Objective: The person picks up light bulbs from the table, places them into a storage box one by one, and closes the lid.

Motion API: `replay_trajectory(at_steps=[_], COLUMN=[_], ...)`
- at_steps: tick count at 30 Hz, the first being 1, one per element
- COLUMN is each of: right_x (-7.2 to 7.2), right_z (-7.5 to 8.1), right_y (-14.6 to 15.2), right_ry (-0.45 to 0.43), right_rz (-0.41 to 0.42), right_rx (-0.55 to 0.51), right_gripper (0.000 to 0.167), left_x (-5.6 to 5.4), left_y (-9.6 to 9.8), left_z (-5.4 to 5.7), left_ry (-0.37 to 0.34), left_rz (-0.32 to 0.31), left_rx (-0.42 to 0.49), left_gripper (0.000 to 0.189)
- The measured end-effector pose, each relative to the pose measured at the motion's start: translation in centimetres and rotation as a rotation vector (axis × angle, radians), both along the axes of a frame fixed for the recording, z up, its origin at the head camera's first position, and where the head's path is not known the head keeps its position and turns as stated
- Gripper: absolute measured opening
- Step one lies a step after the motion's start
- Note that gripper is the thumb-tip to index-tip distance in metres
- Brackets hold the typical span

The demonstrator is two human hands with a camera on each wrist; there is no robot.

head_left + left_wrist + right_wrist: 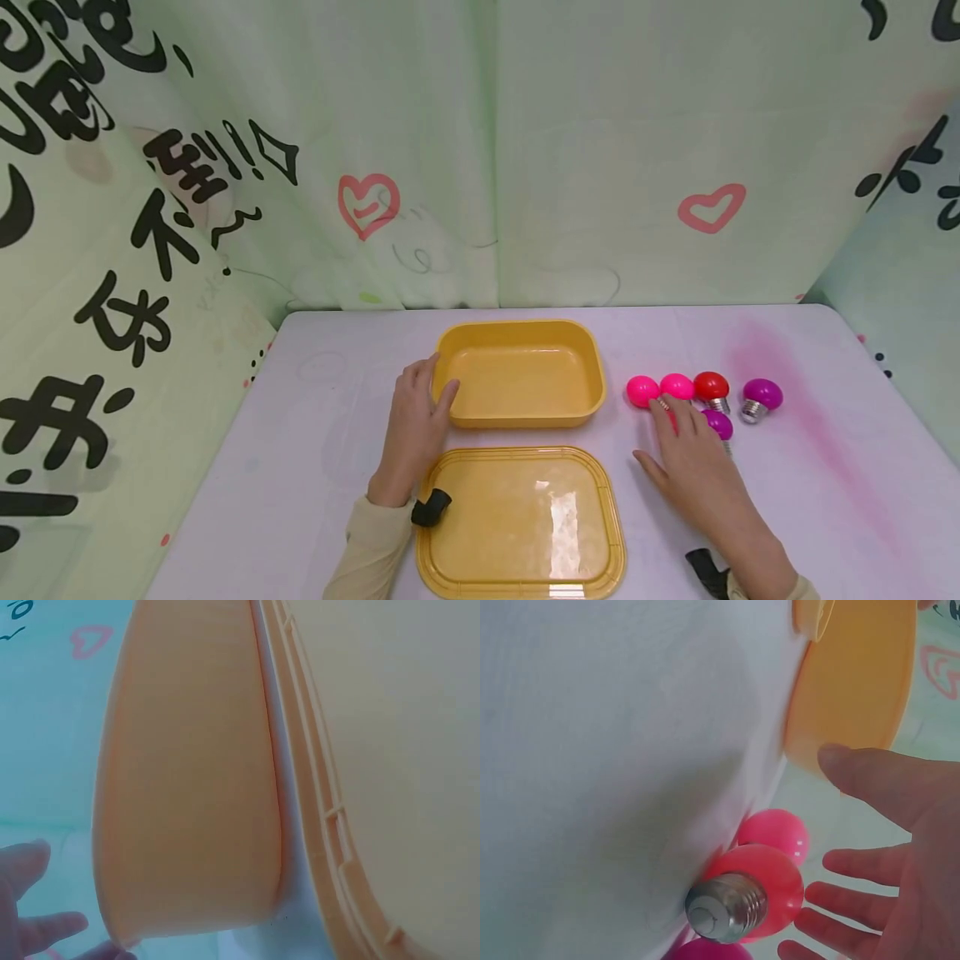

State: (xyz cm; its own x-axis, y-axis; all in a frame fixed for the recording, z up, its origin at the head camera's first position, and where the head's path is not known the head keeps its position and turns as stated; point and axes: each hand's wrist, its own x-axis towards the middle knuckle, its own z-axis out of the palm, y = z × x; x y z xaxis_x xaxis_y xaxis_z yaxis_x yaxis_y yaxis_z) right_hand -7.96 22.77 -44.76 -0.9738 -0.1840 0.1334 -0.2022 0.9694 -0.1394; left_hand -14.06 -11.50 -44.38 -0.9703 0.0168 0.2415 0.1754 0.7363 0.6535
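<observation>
My left hand (416,421) is at the left end of a yellow plastic box (525,419), its fingers at the rim and its thumb reaching over the edge. In the left wrist view, the spread fingers (52,930) meet the box's lower corner. My right hand (693,462) hovers over a cluster of light bulbs, fingers extended and thumb apart. Pink bulbs (642,391), a red bulb (711,385) and a purple bulb (717,423) lie around its fingertips. A pinkish-red bulb (761,889) with a metal screw base is close to the fingers in the right wrist view, partly hidden in the head view.
A matching yellow lid (517,525) lies flat in front of the box. Another purple bulb (762,392) lies apart at the right of the cluster. The white table (300,467) has a pink stain at right, and printed curtains (585,167) hang around it.
</observation>
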Motion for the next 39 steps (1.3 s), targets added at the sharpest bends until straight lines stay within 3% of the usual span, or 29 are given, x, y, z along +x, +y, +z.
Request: replay_trajectory(at_steps=[9, 19, 28, 39], right_x=[0.2, 0.5, 0.5, 0.2], right_z=[0.0, -0.4, -0.6, -0.2], right_y=[0.4, 1.0, 1.2, 1.2], right_ry=[-0.049, 0.012, 0.067, 0.054], right_rz=[-0.055, -0.037, -0.003, -0.010], right_rx=[0.021, 0.054, 0.047, 0.033], right_gripper=[0.087, 0.081, 0.071, 0.066], left_x=[-0.9, -2.0, -2.7, -2.9], left_y=[-0.4, -0.8, -1.3, -1.7], left_z=[-0.6, -1.1, -1.8, -1.7], left_ry=[-0.045, -0.094, -0.070, -0.223], left_rz=[0.020, 0.020, 0.055, 0.094], left_rx=[0.074, 0.236, 0.331, 0.579], left_gripper=[0.049, 0.046, 0.038, 0.041])
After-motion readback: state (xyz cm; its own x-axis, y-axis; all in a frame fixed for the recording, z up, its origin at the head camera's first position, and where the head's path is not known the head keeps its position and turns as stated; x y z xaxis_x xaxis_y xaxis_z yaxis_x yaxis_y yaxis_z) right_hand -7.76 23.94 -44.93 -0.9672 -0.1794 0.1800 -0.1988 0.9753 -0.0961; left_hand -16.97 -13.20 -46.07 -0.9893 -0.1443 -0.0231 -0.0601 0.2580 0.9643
